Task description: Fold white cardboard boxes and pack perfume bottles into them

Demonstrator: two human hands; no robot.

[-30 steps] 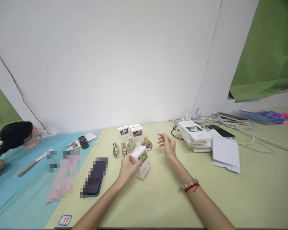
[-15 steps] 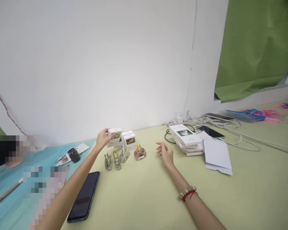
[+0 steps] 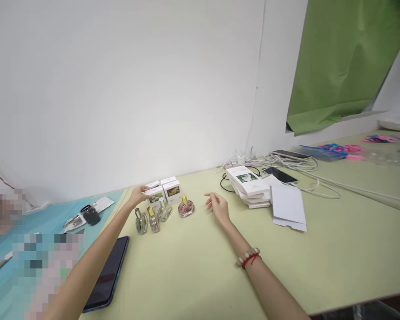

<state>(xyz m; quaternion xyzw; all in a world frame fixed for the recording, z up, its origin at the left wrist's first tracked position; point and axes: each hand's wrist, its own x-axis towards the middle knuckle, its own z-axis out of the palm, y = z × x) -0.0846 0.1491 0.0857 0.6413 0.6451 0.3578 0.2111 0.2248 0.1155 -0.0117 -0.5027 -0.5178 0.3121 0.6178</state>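
Behind bottles (image 3: pixel 154 219), left hand (image 3: pixel 138 196) touching box (image 3: pixel 156 197), grip unclear.

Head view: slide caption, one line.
Left hand touching a white box behind four bottles; right hand empty, to the bottles' right.

I see a green curtain (image 3: pixel 343 66) hanging by the white wall (image 3: pixel 136 89). Tangled white wires (image 3: pixel 303 165) lie near a black phone (image 3: pixel 280 175) on the desk (image 3: pixel 186 271). A dark jar (image 3: pixel 91 215) sits over the blue cloth (image 3: pixel 0 249).

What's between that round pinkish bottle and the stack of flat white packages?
In the head view, the person's right hand is between the pinkish bottle and the white packages, loosely open and touching neither.
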